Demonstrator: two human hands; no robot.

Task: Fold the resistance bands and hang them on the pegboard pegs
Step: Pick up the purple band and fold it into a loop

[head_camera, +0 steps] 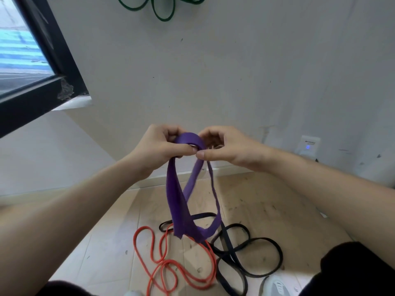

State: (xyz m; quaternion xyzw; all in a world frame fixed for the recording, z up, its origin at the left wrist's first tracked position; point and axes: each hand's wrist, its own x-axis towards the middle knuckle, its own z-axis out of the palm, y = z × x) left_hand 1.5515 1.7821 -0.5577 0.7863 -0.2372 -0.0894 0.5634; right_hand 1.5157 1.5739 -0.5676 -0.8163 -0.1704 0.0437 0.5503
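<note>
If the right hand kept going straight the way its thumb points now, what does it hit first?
The right hand points toward the left hand: it would likely meet the purple band pinched between them first, then that hand's thumb; depth is unclear.

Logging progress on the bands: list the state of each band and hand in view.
purple band, folded over at top, loops hanging
left hand, pinches purple band
right hand, pinches purple band
orange band, loose on floor
black band, loose, tangled on floor
green band, hung on wall
</note>
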